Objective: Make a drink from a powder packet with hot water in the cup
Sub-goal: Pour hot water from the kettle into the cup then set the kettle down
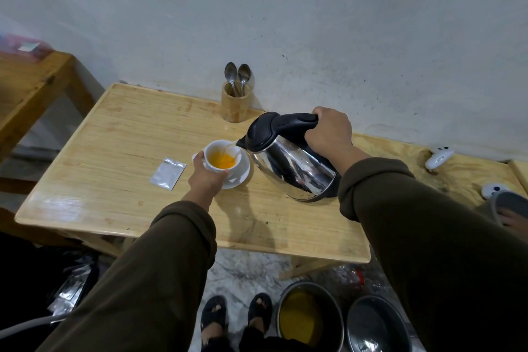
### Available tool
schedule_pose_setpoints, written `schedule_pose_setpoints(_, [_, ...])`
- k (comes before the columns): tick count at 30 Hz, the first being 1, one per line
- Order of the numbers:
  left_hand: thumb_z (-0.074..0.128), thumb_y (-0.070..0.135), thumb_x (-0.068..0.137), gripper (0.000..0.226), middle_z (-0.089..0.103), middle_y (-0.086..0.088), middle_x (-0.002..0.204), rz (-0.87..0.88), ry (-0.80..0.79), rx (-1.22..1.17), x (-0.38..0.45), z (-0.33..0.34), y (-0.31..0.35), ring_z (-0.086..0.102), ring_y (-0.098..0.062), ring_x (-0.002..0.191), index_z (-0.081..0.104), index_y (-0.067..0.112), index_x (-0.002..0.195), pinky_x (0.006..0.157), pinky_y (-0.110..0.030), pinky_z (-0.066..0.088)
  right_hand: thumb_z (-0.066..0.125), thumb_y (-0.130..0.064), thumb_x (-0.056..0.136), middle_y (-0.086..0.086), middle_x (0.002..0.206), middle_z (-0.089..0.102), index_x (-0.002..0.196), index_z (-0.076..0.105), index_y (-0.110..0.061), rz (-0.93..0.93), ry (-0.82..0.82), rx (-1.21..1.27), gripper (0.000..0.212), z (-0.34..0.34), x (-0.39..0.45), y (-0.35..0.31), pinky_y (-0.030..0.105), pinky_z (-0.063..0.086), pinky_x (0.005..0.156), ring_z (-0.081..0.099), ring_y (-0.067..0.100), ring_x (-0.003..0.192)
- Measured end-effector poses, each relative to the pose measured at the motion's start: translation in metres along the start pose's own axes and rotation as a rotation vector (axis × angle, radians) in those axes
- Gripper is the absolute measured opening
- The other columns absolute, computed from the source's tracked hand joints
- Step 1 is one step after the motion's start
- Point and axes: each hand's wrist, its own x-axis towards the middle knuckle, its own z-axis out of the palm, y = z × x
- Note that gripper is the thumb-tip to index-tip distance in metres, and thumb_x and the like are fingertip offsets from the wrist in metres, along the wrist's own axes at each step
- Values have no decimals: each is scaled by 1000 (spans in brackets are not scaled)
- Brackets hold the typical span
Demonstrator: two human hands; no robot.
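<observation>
A white cup [215, 149] holding orange liquid stands on a white saucer [239, 174] in the middle of the wooden table [120, 134]. My left hand [205, 176] grips the cup's near side. My right hand [328, 131] is closed around the black handle of a steel kettle [288, 163], which is tilted left with its spout at the cup's rim; a thin stream of water runs into the cup. A silver powder packet [168, 172] lies flat on the table just left of the cup.
A bamboo holder [235, 106] with two spoons stands by the wall behind the kettle. Two white devices [438, 157] lie on the plywood at the right. On the floor below sit two metal pots [311, 317], my sandalled feet, and foil packets at the left.
</observation>
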Motion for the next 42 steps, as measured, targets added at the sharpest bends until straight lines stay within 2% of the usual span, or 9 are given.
schedule_pose_setpoints(3, [72, 24, 78, 84, 44, -18, 139, 16, 4, 3, 0, 0, -1, 47, -37, 124, 22, 31, 144, 95, -44, 46, 51, 0, 75, 8, 76, 50, 78, 47, -10, 2, 3, 5, 11, 0, 0, -1, 31, 35, 68, 46, 27, 77])
schedule_pose_setpoints(6, [72, 24, 78, 83, 44, -18, 139, 19, 3, 2, 0, -1, -2, 46, -37, 124, 22, 31, 144, 94, -43, 46, 51, 0, 75, 6, 72, 49, 78, 47, -10, 10, 2, 8, 11, -1, 0, -1, 31, 35, 68, 46, 27, 77])
schedule_pose_setpoints(14, [72, 23, 78, 84, 44, -16, 139, 7, -8, -8, -1, 0, 0, 45, -36, 125, 22, 32, 144, 97, -45, 46, 52, 0, 75, 9, 79, 52, 79, 49, -10, 11, 1, 7, 11, -1, 0, 0, 32, 37, 68, 47, 27, 77])
schedule_pose_setpoints(18, [72, 23, 78, 85, 43, -17, 140, 5, -14, -13, 0, -2, 0, 45, -37, 125, 20, 33, 145, 96, -45, 46, 51, 0, 74, 8, 76, 51, 77, 47, -10, 9, 5, 1, 11, 2, 1, 1, 32, 36, 67, 46, 27, 76])
schedule_pose_setpoints(22, [72, 24, 78, 85, 44, -18, 139, 7, -12, -2, -1, -2, 1, 46, -37, 125, 20, 32, 145, 98, -47, 47, 51, 0, 74, 2, 64, 43, 76, 47, -10, 2, 6, -3, 11, 3, 1, 0, 32, 35, 66, 46, 27, 74])
schedule_pose_setpoints(27, [72, 24, 78, 85, 44, -18, 139, 19, -5, 4, -1, -2, 0, 46, -38, 125, 20, 31, 145, 100, -49, 46, 51, -1, 75, 2, 65, 43, 77, 46, -10, -9, 2, -9, 10, 3, 0, 1, 32, 35, 67, 46, 26, 75])
schedule_pose_setpoints(37, [73, 24, 77, 86, 44, -17, 140, 24, -14, -25, -2, -1, 0, 46, -36, 125, 22, 29, 145, 96, -44, 45, 50, 0, 74, 0, 59, 38, 69, 42, -11, -24, 1, -16, 15, 4, 0, 3, 32, 34, 66, 45, 27, 73])
schedule_pose_setpoints(42, [71, 23, 80, 83, 43, -18, 140, 5, -4, -7, -2, 0, 0, 46, -37, 126, 21, 31, 146, 91, -40, 45, 51, -1, 75, 7, 73, 50, 76, 46, -10, -27, 2, -23, 11, 3, -1, 4, 32, 36, 68, 46, 27, 75])
